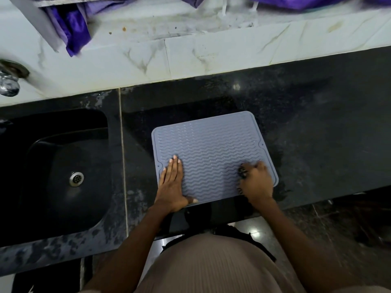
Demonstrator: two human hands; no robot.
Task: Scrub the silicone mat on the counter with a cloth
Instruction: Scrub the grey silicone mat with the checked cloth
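A grey silicone mat (211,149) with wavy ridges lies flat on the dark stone counter (317,134), near its front edge. My left hand (172,182) presses flat on the mat's near left part, fingers straight, thumb along the front rim. My right hand (256,180) sits on the mat's near right corner with its fingers curled round a small dark cloth (242,171), of which only a bit shows by the knuckles.
A black sink (48,187) with a metal drain (76,178) is set in the counter to the left. A chrome tap (9,79) sticks out at far left. White marbled tiles (190,56) run behind, with purple fabric (74,28) hanging above.
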